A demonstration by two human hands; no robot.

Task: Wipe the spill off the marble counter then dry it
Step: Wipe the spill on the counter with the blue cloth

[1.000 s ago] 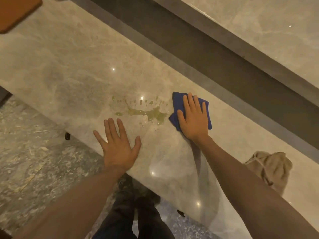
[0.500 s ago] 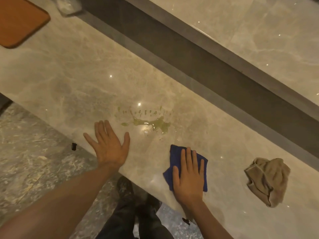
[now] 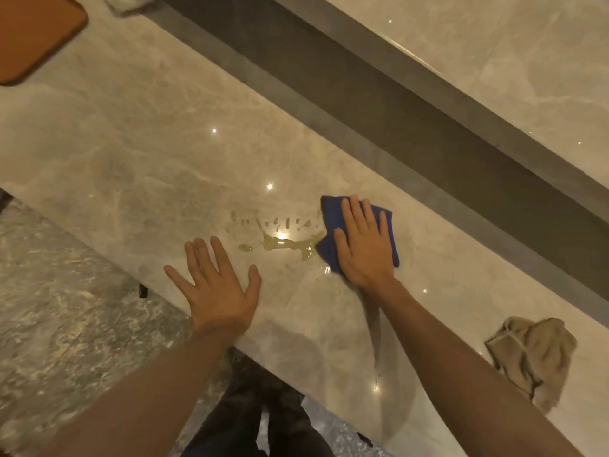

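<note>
A yellowish spill [image 3: 283, 240] lies on the beige marble counter [image 3: 138, 153], a small puddle with a row of droplets beyond it. My right hand [image 3: 364, 245] presses flat on a folded blue cloth [image 3: 329, 212] at the spill's right end, and the cloth's left corner touches the puddle. My left hand [image 3: 216, 285] rests flat with spread fingers on the counter's near edge, just left of the spill, and holds nothing. A crumpled beige cloth [image 3: 534, 357] lies on the counter at the far right.
An orange-brown board [image 3: 33, 34] sits at the counter's far left corner. A dark recessed channel [image 3: 379, 103] runs along the counter's back, with a higher marble ledge [image 3: 494, 54] beyond. The speckled floor [image 3: 59, 318] and my legs [image 3: 260, 417] are below the near edge.
My right hand slid the blue cloth toward the near edge half a second ago, then back away to the spill's right end. The left hand stayed in place.
</note>
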